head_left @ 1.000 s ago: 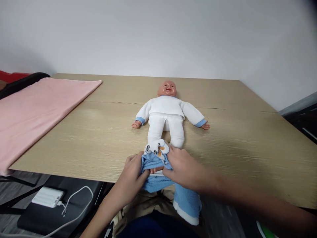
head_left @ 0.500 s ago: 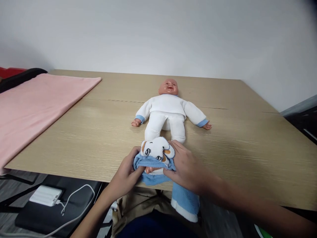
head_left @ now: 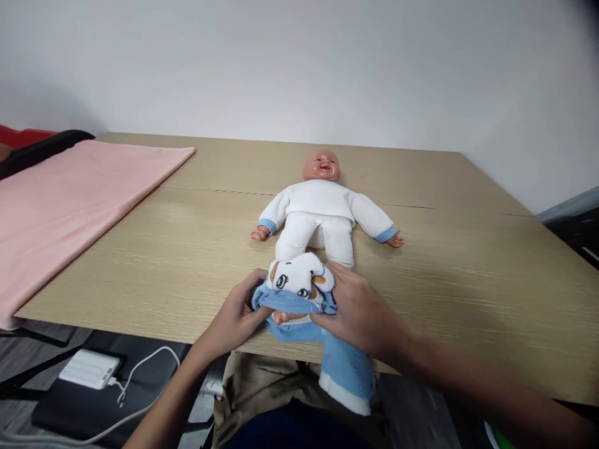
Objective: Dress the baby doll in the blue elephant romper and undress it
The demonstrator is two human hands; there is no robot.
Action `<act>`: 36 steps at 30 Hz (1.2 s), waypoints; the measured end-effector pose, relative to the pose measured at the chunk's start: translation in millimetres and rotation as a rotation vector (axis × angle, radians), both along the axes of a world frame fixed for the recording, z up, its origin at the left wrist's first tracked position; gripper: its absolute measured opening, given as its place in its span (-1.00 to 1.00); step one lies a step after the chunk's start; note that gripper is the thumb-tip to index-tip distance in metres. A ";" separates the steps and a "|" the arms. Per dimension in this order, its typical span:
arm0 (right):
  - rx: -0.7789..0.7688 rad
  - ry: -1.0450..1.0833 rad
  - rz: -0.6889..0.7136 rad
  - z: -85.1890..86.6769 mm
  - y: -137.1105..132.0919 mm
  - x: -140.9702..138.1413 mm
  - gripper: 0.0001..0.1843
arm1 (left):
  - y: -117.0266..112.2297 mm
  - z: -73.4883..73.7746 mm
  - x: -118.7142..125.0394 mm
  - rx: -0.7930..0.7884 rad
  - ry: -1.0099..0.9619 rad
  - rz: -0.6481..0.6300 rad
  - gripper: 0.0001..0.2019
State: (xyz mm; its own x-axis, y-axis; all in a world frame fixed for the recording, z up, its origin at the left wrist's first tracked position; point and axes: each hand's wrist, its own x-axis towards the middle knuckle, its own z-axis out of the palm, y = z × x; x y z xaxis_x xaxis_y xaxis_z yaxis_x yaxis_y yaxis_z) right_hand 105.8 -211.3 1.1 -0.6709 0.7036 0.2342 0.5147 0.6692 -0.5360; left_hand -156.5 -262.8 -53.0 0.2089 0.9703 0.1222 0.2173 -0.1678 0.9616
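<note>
A baby doll (head_left: 320, 199) in a white top with blue cuffs lies on its back, its feet toward me. Around its lower legs is a pair of blue fleece pants (head_left: 349, 371) with white hems and a white animal-face patch (head_left: 297, 274). One pant leg hangs over the table edge. My left hand (head_left: 241, 312) grips the bunched left side of the pants, and my right hand (head_left: 358, 305) grips the right side. A bit of the doll's foot (head_left: 283, 318) shows in the opening between my thumbs; the other foot is hidden.
The doll lies on a wooden table (head_left: 196, 249). A pink cloth (head_left: 84, 199) covers the table's left side, beside a black and red object (head_left: 47, 140). Below left, a white power bank (head_left: 90, 368) with a cable rests on a black seat (head_left: 70, 405). A wall stands behind.
Both hands keep hold of the pants, which have shifted slightly toward the doll's body. Slightly more of the foot shows in the opening. The whole view has moved a little.
</note>
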 end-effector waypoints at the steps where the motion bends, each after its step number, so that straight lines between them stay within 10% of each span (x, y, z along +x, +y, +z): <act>1: -0.018 -0.019 0.006 0.1 -1.0 -0.9 -0.65 | 0.0 -0.6 0.1 0.004 -0.009 0.001 -0.83; 7: -0.057 0.060 0.054 -7.3 -1.6 -1.1 -0.46 | 4.4 6.0 1.9 0.092 -0.039 0.004 -0.86; 15: -0.092 0.128 0.191 -2.5 42.7 14.1 -0.83 | 20.5 16.0 -1.7 -0.110 -0.074 -0.046 -0.70; 25: -0.536 0.297 0.177 -1.8 87.9 21.2 -0.13 | 67.6 26.1 -9.1 0.000 -0.067 -0.075 -0.36; 36: -0.506 0.416 0.188 4.4 72.8 2.5 -0.45 | 61.1 24.0 12.3 -0.180 -0.208 -0.015 -0.44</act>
State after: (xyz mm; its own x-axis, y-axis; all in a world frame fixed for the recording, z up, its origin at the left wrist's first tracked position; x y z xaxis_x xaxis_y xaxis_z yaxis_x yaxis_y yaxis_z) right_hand 108.2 -138.5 5.5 -0.7179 0.6745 0.1721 0.0973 0.3420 -0.9346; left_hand -144.1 -201.8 -29.0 0.2115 0.9773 -0.0098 0.0107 0.0077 0.9999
